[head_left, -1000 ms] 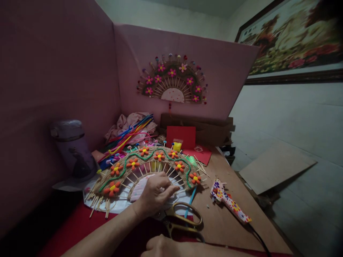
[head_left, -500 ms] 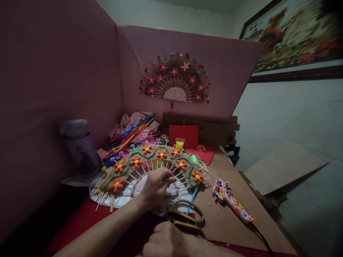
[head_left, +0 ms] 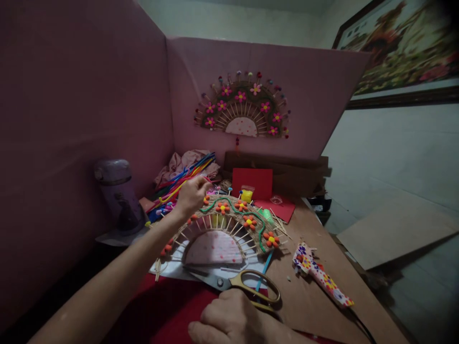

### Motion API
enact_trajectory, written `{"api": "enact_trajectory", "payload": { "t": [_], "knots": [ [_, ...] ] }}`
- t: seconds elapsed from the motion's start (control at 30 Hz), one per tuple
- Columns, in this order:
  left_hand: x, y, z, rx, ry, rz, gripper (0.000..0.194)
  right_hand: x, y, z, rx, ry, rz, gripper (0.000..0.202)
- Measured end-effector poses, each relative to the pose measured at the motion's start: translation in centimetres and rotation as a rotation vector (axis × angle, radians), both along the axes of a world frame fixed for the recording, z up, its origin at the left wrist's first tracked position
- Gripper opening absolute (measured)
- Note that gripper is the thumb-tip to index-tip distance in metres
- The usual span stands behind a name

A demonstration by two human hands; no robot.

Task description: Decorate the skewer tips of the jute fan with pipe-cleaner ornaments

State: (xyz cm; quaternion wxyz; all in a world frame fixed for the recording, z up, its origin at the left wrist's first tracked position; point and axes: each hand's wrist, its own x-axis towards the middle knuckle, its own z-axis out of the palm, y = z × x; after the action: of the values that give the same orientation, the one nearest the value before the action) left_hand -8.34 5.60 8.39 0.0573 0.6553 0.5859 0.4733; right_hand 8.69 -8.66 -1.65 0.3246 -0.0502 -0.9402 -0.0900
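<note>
A half-round fan (head_left: 232, 211) of twine and thin sticks, decorated with orange clay flowers and a green wavy strip, lies before me. My left hand (head_left: 195, 195) is over its far upper edge, fingers pinched together; whatever they may hold is too small to make out. The forearm covers the fan's left part. Low in the view, my right hand (head_left: 231, 317) rests curled, knuckles up, with the inside of its fingers hidden. Just beyond it lie scissors (head_left: 220, 283) with brass-coloured handles, below the fan's pale dotted half-circle (head_left: 215, 248).
A flower-patterned glue gun (head_left: 319, 274) with a cord lies at right. At left stands a bottle (head_left: 120, 200). Colourful pipe cleaners (head_left: 179, 179), red card (head_left: 253, 182) and a yellow packet (head_left: 246, 195) are behind the fan. A similar fan (head_left: 241, 107) hangs on the pink panel.
My left hand has moved from the fan's middle away from me to its far edge, uncovering the pale half-circle and scissor blades. My right hand stays about where it was. The view has shifted slightly.
</note>
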Motion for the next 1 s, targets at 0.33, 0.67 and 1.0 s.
{"api": "enact_trajectory", "payload": {
  "t": [0.33, 0.67, 1.0],
  "knots": [
    [-7.5, 8.1, 1.9, -0.187, 0.149, 0.312, 0.024, 0.0, 0.6, 0.3, -0.023, 0.080, -0.020, 0.015],
    [-6.6, 10.3, 1.5, -0.322, 0.330, 0.454, 0.027, 0.0, 1.1, 0.3, -0.040, 0.050, -0.028, 0.018],
    [-9.2, 11.9, 1.1, -0.313, 0.139, 0.355, 0.025, 0.0, 1.1, -0.1, -0.046, -0.024, -0.037, 0.013]
  ]
}}
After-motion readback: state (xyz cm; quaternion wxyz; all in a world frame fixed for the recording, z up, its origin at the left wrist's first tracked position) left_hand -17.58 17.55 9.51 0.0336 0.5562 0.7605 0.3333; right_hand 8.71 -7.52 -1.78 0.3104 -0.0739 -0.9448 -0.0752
